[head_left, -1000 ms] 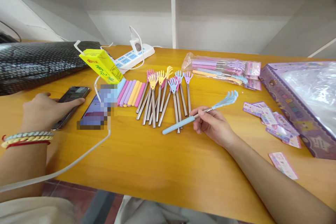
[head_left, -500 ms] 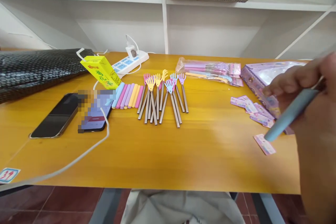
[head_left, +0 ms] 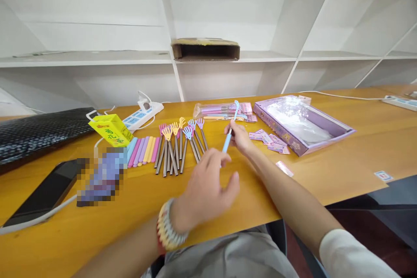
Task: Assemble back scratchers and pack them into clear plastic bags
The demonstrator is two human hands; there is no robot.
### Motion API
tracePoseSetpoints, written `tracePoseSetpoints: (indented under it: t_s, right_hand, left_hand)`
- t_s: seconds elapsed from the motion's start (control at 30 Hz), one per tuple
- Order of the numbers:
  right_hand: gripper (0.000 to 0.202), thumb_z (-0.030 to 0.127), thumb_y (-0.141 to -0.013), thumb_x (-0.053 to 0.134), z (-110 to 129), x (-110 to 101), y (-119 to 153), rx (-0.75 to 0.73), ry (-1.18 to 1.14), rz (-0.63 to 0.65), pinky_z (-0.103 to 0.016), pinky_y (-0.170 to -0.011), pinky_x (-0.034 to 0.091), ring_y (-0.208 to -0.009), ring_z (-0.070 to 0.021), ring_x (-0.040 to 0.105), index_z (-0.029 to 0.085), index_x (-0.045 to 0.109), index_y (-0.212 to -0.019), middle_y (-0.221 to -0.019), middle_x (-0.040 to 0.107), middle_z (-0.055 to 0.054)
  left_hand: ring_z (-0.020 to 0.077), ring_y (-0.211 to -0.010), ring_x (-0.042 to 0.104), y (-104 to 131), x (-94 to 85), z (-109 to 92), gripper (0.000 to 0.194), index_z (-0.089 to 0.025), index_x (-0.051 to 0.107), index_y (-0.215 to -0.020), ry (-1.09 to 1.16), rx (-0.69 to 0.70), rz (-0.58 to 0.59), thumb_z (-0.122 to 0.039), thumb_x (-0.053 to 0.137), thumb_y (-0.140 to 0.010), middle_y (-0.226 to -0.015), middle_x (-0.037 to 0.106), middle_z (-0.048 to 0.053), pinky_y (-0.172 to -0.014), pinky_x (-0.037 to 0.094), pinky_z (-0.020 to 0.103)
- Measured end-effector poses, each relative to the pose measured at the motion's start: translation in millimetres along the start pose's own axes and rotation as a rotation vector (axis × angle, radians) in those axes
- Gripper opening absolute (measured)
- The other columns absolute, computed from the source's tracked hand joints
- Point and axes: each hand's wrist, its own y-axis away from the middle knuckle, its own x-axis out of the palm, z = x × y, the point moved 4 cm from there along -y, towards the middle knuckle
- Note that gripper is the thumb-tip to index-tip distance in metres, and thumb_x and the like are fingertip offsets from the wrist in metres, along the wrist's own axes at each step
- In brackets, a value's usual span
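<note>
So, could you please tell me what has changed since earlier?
The left hand has moved right, off the black phone, to beside the blue scratcher; contact is unclear. The right hand still holds the scratcher, whose head has swung from pointing right to pointing forward. The metal rods and loose handles stayed put.

i have the left hand loosely spread, angled inward — the right hand farther forward, curled in a grip.

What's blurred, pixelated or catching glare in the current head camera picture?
Head view: motion blur softens the left hand; glare whitens the clear plastic in the purple box; blocky pixels hide a patch right of the black phone; the top right corner looks smudged dark.
</note>
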Motion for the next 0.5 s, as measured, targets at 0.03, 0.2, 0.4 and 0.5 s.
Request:
tracePoseSetpoints:
  t_s: [0.03,0.2,0.4,0.5]
  right_hand:
    - [0.044,0.06,-0.076,0.048,-5.5,6.8,1.7,0.024,-0.067,0.057,-0.021,-0.036,0.014,-0.032,-0.0052,0.021,0.018,0.052,-0.064,-0.037,0.028,0.008]
    - [0.035,0.052,-0.071,0.059,-18.4,22.0,14.4,0.094,-0.284,0.155,-0.022,-0.036,0.026,-0.037,-0.009,0.041,0.018,0.052,-0.076,-0.049,0.052,0.002]
    - [0.027,0.036,-0.069,0.068,-20.6,9.1,19.0,0.107,-0.426,0.116,-0.02,-0.037,0.028,-0.04,-0.0063,0.04,0.016,0.058,-0.083,-0.055,0.053,0.003]
    - [0.029,0.039,-0.069,0.069,-13.1,-7.9,11.0,0.034,-0.455,-0.007,-0.018,-0.037,0.026,-0.041,-0.0045,0.037,0.014,0.061,-0.079,-0.053,0.051,0.004]
  left_hand:
    - [0.0223,-0.094,0.053,-12.3,2.4,7.0,0.027,-0.024,0.05,-0.105,-0.018,-0.034,-0.063,-0.04,0.047,-0.084,-0.098,0.055,0.011,-0.08,0.046,0.04]
    - [0.0255,-0.086,0.057,-44.3,22.9,61.9,0.035,-0.018,0.056,-0.094,-0.22,-0.213,-0.041,-0.047,0.038,-0.086,-0.089,0.06,0.012,-0.074,0.042,0.039]
    - [0.022,-0.077,0.059,-30.0,28.8,90.0,0.03,-0.021,0.061,-0.094,-0.313,-0.145,-0.001,-0.039,0.037,-0.089,-0.084,0.065,0.008,-0.067,0.038,0.034]
    - [0.021,-0.083,0.059,-30.0,20.5,99.8,0.028,-0.021,0.064,-0.095,-0.334,-0.067,-0.11,-0.036,0.041,-0.088,-0.087,0.067,0.006,-0.074,0.037,0.035]
